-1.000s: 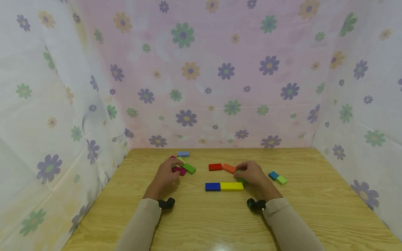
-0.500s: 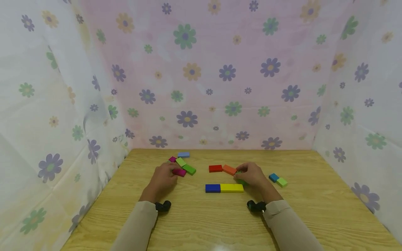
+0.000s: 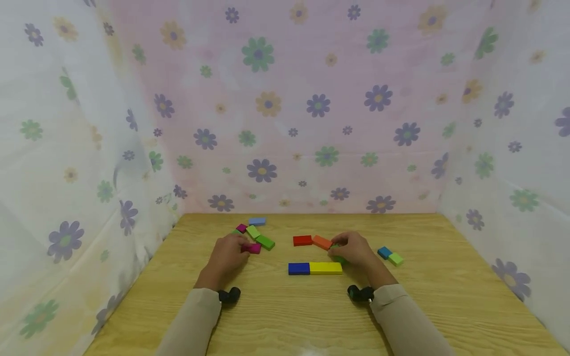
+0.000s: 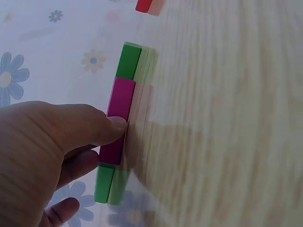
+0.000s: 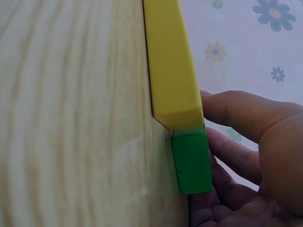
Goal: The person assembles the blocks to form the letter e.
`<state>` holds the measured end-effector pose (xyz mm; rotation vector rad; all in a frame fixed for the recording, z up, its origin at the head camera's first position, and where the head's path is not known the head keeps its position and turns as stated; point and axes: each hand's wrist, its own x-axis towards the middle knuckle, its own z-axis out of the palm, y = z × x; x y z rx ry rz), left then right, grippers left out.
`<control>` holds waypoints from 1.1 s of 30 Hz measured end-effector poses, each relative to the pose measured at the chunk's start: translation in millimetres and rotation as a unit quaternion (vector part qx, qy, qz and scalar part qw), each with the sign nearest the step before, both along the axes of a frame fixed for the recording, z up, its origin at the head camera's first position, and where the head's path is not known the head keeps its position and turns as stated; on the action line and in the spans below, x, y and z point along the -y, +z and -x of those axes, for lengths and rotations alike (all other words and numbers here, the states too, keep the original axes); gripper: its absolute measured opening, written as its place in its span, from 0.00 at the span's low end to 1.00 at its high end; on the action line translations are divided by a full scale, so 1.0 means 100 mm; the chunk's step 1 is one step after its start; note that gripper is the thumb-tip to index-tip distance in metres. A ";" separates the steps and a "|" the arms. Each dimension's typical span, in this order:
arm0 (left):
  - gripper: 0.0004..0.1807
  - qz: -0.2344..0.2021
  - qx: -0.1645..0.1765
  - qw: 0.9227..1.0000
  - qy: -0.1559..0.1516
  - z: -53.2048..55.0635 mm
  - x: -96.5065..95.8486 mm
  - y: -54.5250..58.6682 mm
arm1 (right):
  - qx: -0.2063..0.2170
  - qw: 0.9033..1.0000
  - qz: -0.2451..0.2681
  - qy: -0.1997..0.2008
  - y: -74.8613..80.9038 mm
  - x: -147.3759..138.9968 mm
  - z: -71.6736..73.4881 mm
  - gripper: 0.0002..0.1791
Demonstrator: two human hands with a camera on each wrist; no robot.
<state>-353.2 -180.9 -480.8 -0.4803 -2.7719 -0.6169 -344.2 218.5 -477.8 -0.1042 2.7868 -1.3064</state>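
In the head view my left hand [image 3: 227, 256] pinches a magenta block [image 3: 255, 248] lying at the left group. Its thumb presses the near face of that magenta block [image 4: 121, 101] in the left wrist view, with green blocks showing beyond both ends. My right hand [image 3: 355, 248] holds a green block [image 3: 337, 253], partly covered by the fingers, at the right end of an orange block [image 3: 322, 242]. From the right wrist, the green block [image 5: 192, 163] sits in front of curled fingers, and a yellow block [image 5: 173, 66] overlaps the thumb side.
Beside the left hand lie a green block [image 3: 265, 242], a lime block [image 3: 253, 232] and a light blue block [image 3: 257, 221]. A red block [image 3: 302, 241] touches the orange one. Nearer are dark blue [image 3: 299, 269] and yellow blocks; teal [image 3: 385, 252] and lime blocks lie right.
My left hand has drawn back slightly to the left, from reaching over the lime and magenta blocks to pinching the magenta block. The right hand stays at the green block.
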 end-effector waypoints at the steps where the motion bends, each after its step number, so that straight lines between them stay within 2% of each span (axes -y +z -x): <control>1: 0.07 -0.006 0.002 1.000 -0.001 -0.01 0.00 0.01 | 0.001 1.000 -0.001 -0.002 0.00 0.00 0.00 0.23; 5: 0.05 -0.010 0.014 1.000 0.003 -0.02 -0.03 0.03 | -0.005 1.000 -0.003 -0.002 0.00 0.00 0.01 0.23; 11: 0.03 -0.015 0.051 0.999 0.006 -0.02 -0.05 0.08 | -0.016 1.000 -0.005 0.011 0.00 -0.01 0.02 0.23; 15: 0.02 -0.017 0.065 0.998 0.011 -0.04 -0.06 0.09 | -0.009 1.000 0.002 0.010 -0.01 -0.01 0.02 0.24; 25: 0.03 -0.007 0.059 0.998 0.012 -0.06 -0.05 0.09 | -0.001 1.000 0.015 0.006 -0.02 0.00 0.02 0.24; 33: 0.04 -0.020 0.084 0.996 0.021 -0.06 -0.07 0.11 | 0.002 1.000 0.012 0.006 -0.01 0.00 0.02 0.24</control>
